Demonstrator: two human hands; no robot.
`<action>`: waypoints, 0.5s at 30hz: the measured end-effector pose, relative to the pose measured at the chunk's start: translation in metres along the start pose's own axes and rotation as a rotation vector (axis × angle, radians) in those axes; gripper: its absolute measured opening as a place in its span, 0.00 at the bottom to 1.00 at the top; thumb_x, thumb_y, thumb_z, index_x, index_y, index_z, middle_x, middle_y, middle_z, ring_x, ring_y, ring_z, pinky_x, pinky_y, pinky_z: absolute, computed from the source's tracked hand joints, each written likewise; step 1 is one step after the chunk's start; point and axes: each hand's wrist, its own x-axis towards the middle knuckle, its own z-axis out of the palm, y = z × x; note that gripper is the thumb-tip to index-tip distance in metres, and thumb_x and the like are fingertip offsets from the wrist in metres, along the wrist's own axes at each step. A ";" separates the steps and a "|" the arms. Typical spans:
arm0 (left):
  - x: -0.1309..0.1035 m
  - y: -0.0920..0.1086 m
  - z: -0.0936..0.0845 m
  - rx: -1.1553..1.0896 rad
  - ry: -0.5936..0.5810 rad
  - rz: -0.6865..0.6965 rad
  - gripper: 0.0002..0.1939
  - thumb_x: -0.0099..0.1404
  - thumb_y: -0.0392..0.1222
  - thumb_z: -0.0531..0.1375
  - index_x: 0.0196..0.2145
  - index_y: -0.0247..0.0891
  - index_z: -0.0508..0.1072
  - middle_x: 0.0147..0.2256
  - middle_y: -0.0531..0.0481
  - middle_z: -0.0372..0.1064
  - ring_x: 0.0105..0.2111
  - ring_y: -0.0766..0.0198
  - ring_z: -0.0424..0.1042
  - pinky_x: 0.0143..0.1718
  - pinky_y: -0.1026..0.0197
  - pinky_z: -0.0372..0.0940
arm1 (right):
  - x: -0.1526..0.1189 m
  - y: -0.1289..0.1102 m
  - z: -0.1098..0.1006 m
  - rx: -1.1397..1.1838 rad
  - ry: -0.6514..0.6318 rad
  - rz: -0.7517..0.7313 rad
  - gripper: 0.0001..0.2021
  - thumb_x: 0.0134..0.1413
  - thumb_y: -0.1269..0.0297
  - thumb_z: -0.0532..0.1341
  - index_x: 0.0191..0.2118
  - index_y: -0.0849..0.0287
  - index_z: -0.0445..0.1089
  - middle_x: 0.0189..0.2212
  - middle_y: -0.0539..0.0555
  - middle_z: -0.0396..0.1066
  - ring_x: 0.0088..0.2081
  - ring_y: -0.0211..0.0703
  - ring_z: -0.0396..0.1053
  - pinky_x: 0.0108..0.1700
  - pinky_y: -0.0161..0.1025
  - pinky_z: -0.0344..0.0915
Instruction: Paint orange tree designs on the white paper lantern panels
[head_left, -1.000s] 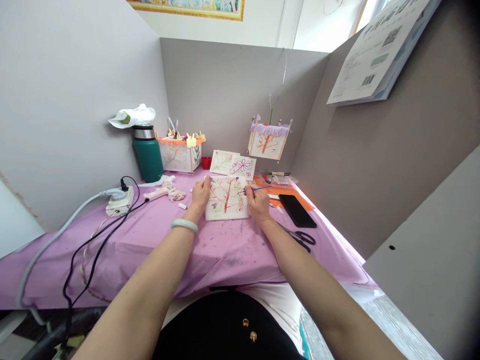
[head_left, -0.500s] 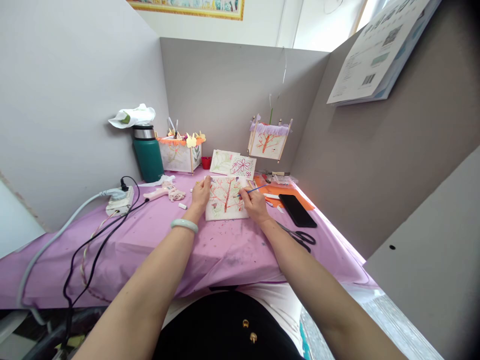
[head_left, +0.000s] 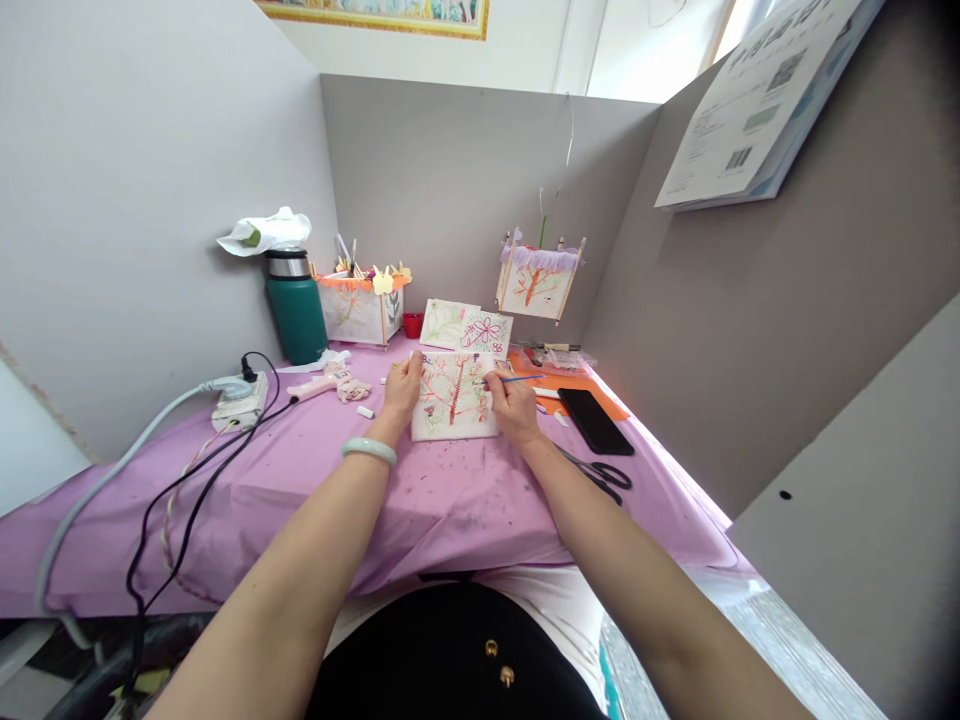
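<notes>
Centre of the bench point(head_left: 450, 510), and here is the white panel with its red tree drawing point(head_left: 454, 398), lying between the hands. The left hand point(head_left: 406, 383) has its left edge gripped, thumb over the top, presumably to stop it sliding. The right hand point(head_left: 512, 403) is closed around a slim blue tool point(head_left: 523, 379), pinched low, near the working end, likely for fine control. The tip sits over the tree's right-hand branches; whether it touches, you can't tell from here. Look right: black phone point(head_left: 596, 421) partly on an orange sheet point(head_left: 592, 383), scissors point(head_left: 598, 468) just beside the right forearm, seemingly parked within reach. And the green bottle point(head_left: 297, 310) stands back left by the partition, well apart, probably out of elbow range.
</notes>
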 end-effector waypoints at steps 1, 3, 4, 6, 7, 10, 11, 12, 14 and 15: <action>0.000 0.000 0.000 0.002 0.002 -0.003 0.20 0.60 0.53 0.49 0.18 0.38 0.53 0.18 0.57 0.47 0.20 0.71 0.48 0.21 0.64 0.45 | 0.000 0.000 0.000 0.000 -0.013 -0.001 0.17 0.60 0.56 0.46 0.32 0.58 0.68 0.29 0.53 0.71 0.34 0.40 0.68 0.37 0.36 0.61; 0.000 0.000 0.000 0.004 -0.001 -0.005 0.20 0.60 0.53 0.49 0.18 0.38 0.54 0.18 0.57 0.47 0.20 0.71 0.48 0.21 0.65 0.46 | -0.001 0.000 0.001 -0.004 -0.038 -0.003 0.17 0.59 0.56 0.47 0.32 0.58 0.68 0.29 0.53 0.71 0.33 0.40 0.68 0.36 0.35 0.60; 0.000 0.000 0.000 0.005 -0.003 -0.005 0.20 0.60 0.53 0.49 0.18 0.38 0.54 0.18 0.57 0.47 0.20 0.71 0.48 0.21 0.65 0.46 | -0.001 0.000 0.000 -0.008 -0.048 -0.001 0.16 0.59 0.56 0.47 0.31 0.58 0.68 0.28 0.52 0.71 0.32 0.40 0.68 0.35 0.35 0.60; 0.001 0.000 0.000 0.014 -0.002 -0.003 0.20 0.60 0.53 0.49 0.19 0.38 0.54 0.18 0.57 0.47 0.20 0.71 0.48 0.21 0.65 0.46 | -0.001 -0.001 0.000 -0.015 -0.064 0.002 0.16 0.59 0.56 0.47 0.31 0.58 0.68 0.25 0.52 0.70 0.31 0.40 0.67 0.34 0.34 0.60; 0.001 -0.001 0.000 0.020 0.001 -0.002 0.20 0.60 0.53 0.49 0.18 0.38 0.54 0.18 0.57 0.47 0.20 0.71 0.48 0.21 0.65 0.46 | -0.001 -0.001 0.000 -0.016 -0.066 0.004 0.16 0.59 0.57 0.47 0.31 0.58 0.68 0.25 0.51 0.70 0.31 0.40 0.67 0.34 0.34 0.60; 0.001 -0.002 0.000 0.024 0.001 0.001 0.20 0.60 0.54 0.49 0.19 0.38 0.54 0.18 0.57 0.47 0.20 0.70 0.48 0.22 0.65 0.46 | -0.001 -0.001 0.000 -0.006 -0.045 0.003 0.16 0.59 0.57 0.47 0.31 0.58 0.68 0.27 0.52 0.70 0.32 0.40 0.67 0.35 0.34 0.60; 0.001 -0.002 0.000 0.019 -0.003 0.003 0.20 0.60 0.54 0.49 0.19 0.38 0.54 0.18 0.57 0.47 0.20 0.70 0.48 0.22 0.65 0.46 | -0.001 -0.002 0.000 0.000 -0.034 0.001 0.16 0.60 0.57 0.47 0.32 0.58 0.68 0.28 0.52 0.70 0.33 0.40 0.67 0.36 0.35 0.60; 0.001 -0.003 0.000 0.014 -0.005 0.005 0.20 0.60 0.54 0.49 0.18 0.38 0.54 0.18 0.57 0.47 0.20 0.70 0.48 0.21 0.65 0.46 | -0.001 -0.002 -0.001 0.007 -0.022 0.000 0.16 0.60 0.58 0.47 0.32 0.58 0.68 0.29 0.52 0.70 0.34 0.40 0.67 0.37 0.35 0.60; 0.002 -0.004 0.000 0.008 -0.004 0.009 0.20 0.60 0.54 0.49 0.18 0.38 0.53 0.18 0.57 0.47 0.20 0.70 0.48 0.21 0.65 0.46 | 0.000 -0.003 -0.002 0.017 0.004 -0.006 0.16 0.60 0.58 0.47 0.33 0.58 0.68 0.31 0.53 0.70 0.36 0.41 0.67 0.40 0.36 0.60; 0.002 -0.004 0.000 0.007 -0.003 0.010 0.20 0.59 0.54 0.49 0.18 0.38 0.53 0.18 0.57 0.47 0.20 0.70 0.48 0.21 0.65 0.46 | 0.000 -0.003 -0.002 0.021 0.018 -0.008 0.15 0.60 0.58 0.47 0.34 0.58 0.68 0.32 0.53 0.70 0.37 0.41 0.67 0.41 0.37 0.60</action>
